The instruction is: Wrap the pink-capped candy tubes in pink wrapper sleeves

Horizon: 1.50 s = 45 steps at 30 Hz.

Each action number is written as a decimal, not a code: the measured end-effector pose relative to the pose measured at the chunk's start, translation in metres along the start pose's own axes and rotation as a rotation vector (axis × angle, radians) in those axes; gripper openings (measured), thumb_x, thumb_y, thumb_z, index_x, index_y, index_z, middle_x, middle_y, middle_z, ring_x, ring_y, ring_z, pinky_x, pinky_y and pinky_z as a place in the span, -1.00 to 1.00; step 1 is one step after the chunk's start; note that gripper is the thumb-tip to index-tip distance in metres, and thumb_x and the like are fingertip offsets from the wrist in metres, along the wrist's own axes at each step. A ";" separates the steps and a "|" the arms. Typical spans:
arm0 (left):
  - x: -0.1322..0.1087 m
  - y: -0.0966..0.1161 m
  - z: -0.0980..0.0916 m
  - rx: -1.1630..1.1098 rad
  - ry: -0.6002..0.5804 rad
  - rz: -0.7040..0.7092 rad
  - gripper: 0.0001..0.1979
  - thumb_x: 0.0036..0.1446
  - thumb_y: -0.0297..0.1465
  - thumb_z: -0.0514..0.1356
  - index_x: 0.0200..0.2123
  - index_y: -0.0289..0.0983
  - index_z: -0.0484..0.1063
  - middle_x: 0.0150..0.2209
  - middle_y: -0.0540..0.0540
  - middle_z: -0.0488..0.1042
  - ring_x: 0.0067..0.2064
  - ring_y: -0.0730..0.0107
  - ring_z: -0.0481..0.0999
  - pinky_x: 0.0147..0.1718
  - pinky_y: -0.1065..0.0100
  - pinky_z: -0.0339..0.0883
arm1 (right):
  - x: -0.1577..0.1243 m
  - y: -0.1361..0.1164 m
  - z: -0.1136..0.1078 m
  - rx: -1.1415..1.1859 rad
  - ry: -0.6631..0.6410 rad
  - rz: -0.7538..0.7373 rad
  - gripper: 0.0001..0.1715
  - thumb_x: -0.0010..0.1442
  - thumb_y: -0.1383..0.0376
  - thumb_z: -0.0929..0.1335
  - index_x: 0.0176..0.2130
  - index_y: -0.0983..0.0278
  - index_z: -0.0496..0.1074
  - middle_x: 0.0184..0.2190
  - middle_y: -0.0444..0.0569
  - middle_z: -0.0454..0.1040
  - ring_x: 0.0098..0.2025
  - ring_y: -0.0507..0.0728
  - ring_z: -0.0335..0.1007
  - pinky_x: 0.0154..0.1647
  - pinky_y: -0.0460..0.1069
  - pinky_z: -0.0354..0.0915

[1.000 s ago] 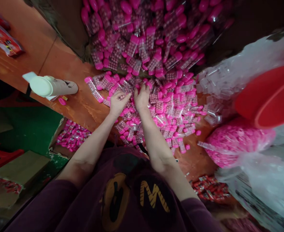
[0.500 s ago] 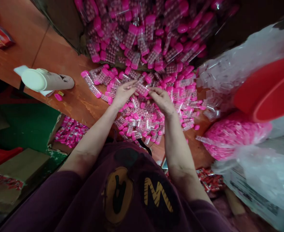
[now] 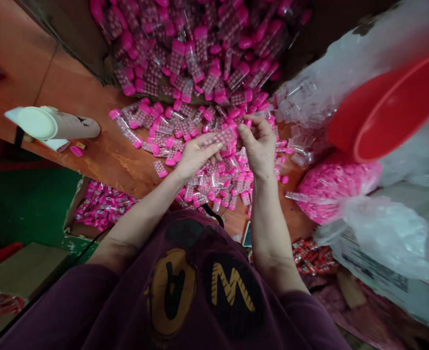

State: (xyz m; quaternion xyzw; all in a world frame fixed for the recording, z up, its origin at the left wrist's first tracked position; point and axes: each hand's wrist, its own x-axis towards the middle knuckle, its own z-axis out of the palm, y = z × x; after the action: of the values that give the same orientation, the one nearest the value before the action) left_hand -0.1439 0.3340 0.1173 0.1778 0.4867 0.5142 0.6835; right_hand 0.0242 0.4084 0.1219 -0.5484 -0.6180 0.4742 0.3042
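Between the thumb and fingers of my left hand is a small clear candy bottle, full of pink beads and blurred at its pink end. My right hand is at that pink end, its thumb and fingers curled together in a pinch. Whatever is between them is too small and blurred to make out. Beneath both hands, a loose pile of filled candy bottles with pink caps covers part of the orange table.
Beyond the pile, a dark box holds many more filled bottles. Empty clear bottles, a red basin and a bag of pink caps stand right. A white flask lies left, above a carton of pink packets.
The view has shifted, so the surroundings sit further left. My right hand has risen and turned more upright, and the candy bottle in my left hand has tilted with its pink end up.
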 end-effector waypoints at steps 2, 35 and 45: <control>-0.007 0.004 0.008 -0.004 -0.003 0.014 -0.78 0.18 -0.29 0.48 -0.18 -0.25 0.61 -0.36 -0.03 0.65 -0.50 0.49 0.56 -0.54 0.43 0.36 | -0.012 -0.010 -0.001 -0.089 0.022 -0.044 -0.30 0.42 -0.26 0.24 0.24 0.09 0.46 -0.11 -0.01 0.62 -0.01 0.23 0.64 -0.09 0.22 0.62; -0.094 -0.035 0.043 0.015 0.061 -0.080 -0.74 0.01 -0.28 0.54 -0.35 -0.22 0.56 -0.56 0.13 0.41 -0.66 0.64 0.27 -0.70 0.46 0.16 | -0.132 -0.017 -0.020 -0.600 -0.157 -0.073 0.03 0.16 0.04 0.53 0.42 0.30 0.15 0.26 0.33 0.39 0.33 0.54 0.36 0.32 0.51 0.38; -0.104 -0.071 0.063 0.119 -0.122 -0.290 -0.67 0.12 -0.12 0.46 -0.41 -0.22 0.50 -0.70 0.10 0.32 -0.71 0.58 0.25 -0.72 0.43 -0.02 | -0.203 0.024 -0.019 -0.120 0.130 0.170 0.02 0.30 0.12 0.42 0.50 0.22 -0.12 0.22 0.21 0.47 0.08 0.26 0.59 0.11 0.26 0.59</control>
State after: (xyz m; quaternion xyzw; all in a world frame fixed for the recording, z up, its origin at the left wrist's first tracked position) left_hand -0.0531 0.2302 0.1439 0.1769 0.4942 0.3688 0.7671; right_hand 0.0939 0.2159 0.1355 -0.6457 -0.5755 0.4240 0.2686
